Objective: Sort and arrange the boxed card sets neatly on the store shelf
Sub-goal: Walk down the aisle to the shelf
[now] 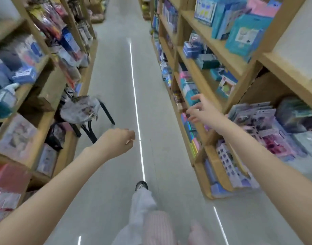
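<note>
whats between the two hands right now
Nothing is held or standing there: in the head view, only bare grey aisle floor with a thin bright line along it shows between the left hand and the right hand.

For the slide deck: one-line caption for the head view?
Person walks down store aisle, open right hand reaching toward wooden shelf of boxes; left hand empty.

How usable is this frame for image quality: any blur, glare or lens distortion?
Head view: motion blur smears the shelf goods on both sides and softens the right hand and left hand; wide-angle distortion splays the shelf uprights outward; thin bright light reflections streak the glossy floor; lighting otherwise even, no hard shadows.
</note>
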`<state>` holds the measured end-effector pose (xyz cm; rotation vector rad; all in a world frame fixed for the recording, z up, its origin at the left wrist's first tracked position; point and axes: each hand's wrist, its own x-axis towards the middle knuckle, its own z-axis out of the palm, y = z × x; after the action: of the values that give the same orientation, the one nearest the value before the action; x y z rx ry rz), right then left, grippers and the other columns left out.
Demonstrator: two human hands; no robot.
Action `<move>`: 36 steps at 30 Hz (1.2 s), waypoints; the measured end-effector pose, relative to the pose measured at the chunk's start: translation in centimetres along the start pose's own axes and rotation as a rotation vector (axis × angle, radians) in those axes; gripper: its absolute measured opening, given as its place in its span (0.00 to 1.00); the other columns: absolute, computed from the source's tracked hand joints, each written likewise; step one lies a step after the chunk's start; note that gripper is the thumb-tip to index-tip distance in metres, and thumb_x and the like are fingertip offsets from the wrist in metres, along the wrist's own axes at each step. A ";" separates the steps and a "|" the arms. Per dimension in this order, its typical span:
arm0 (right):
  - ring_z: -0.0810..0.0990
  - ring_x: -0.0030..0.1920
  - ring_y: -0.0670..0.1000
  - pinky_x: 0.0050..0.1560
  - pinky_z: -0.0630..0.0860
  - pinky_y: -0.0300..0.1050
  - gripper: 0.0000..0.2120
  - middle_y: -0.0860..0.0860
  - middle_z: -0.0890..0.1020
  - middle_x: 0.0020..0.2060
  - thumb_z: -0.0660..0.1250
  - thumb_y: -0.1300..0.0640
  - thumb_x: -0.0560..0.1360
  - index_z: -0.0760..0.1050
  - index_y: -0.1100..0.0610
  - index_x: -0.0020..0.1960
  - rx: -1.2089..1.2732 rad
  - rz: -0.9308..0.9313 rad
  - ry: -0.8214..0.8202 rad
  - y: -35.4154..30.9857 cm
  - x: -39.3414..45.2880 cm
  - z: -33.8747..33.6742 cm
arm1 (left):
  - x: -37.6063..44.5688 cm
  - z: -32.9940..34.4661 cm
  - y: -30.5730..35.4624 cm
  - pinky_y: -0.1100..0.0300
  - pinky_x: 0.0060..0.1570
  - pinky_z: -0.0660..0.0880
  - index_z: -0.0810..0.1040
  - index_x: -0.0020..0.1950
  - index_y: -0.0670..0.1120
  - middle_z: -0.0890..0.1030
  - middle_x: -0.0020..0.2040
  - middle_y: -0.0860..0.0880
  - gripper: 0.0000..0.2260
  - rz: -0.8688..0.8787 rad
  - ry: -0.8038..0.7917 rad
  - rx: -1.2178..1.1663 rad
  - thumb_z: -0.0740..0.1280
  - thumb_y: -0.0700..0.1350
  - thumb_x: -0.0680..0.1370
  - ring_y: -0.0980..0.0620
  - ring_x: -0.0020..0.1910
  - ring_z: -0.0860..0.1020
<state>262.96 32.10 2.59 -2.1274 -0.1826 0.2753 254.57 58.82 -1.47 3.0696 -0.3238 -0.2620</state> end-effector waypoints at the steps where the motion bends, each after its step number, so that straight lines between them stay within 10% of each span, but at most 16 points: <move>1: 0.80 0.42 0.51 0.45 0.78 0.46 0.20 0.56 0.77 0.52 0.61 0.60 0.76 0.60 0.55 0.66 -0.118 -0.059 -0.004 -0.2 3.4 0.2 | 3.5 -0.6 -1.9 0.55 0.50 0.73 0.75 0.59 0.47 0.78 0.55 0.50 0.12 -0.001 0.021 -0.008 0.58 0.45 0.79 0.48 0.51 0.77; 21: 0.63 0.66 0.57 0.65 0.60 0.49 0.25 0.57 0.68 0.64 0.60 0.62 0.76 0.58 0.57 0.70 -0.559 -0.072 0.600 -4.9 54.7 -18.1 | 66.2 -16.5 -17.2 0.56 0.59 0.62 0.74 0.60 0.49 0.70 0.65 0.50 0.12 0.357 0.131 0.011 0.60 0.47 0.78 0.48 0.62 0.68; 36: 0.63 0.64 0.59 0.66 0.60 0.55 0.16 0.58 0.69 0.60 0.68 0.55 0.72 0.73 0.59 0.59 -0.708 0.279 1.002 -6.0 73.9 -25.1 | 100.3 -24.3 -18.1 0.48 0.51 0.71 0.79 0.48 0.43 0.77 0.53 0.44 0.10 0.872 0.322 -0.281 0.60 0.41 0.72 0.41 0.50 0.75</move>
<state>340.69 32.50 11.59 -2.7028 0.6973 -0.8187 359.16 56.00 5.00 2.3489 -1.3738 0.2047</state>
